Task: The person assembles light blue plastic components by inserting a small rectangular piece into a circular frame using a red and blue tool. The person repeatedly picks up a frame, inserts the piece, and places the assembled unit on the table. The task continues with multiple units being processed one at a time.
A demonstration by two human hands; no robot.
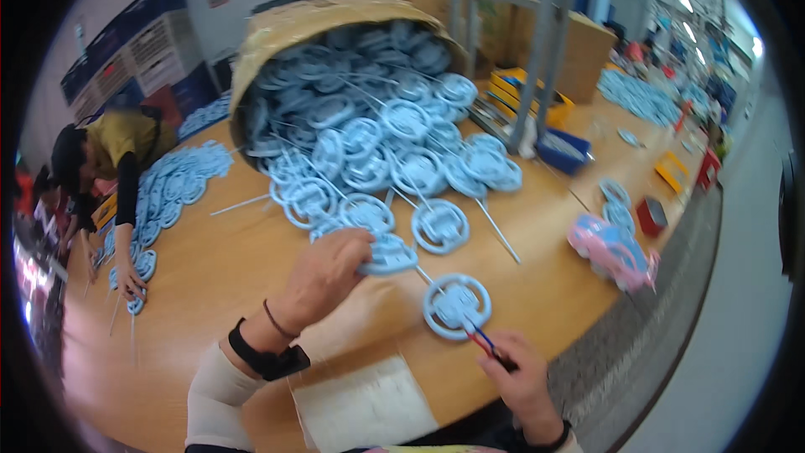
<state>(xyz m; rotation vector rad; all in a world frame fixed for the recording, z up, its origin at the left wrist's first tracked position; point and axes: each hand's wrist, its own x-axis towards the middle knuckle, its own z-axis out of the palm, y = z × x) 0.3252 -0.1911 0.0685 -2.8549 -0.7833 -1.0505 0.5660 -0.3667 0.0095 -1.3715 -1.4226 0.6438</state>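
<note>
The wooden table (pixel 201 252) supports a tipped sack (pixel 352 8). Directly before the sack lie light-blue ring-shaped parts (pixel 440 226); farther before it, a pale sheet (pixel 365 407); right of it, a blue tray (pixel 563 163).

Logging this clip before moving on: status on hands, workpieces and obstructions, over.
Left hand gripping blue ring piece. Right hand holding red-and-blue tool at second ring piece. Heaped blue pieces just beyond; nothing visibly blocking the tool.

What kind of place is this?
Likely a small-parts assembly workshop or factory floor. A tan container spills many matching light-blue plastic parts onto a long worktable, and a co-worker at the left handles more of them.
</note>
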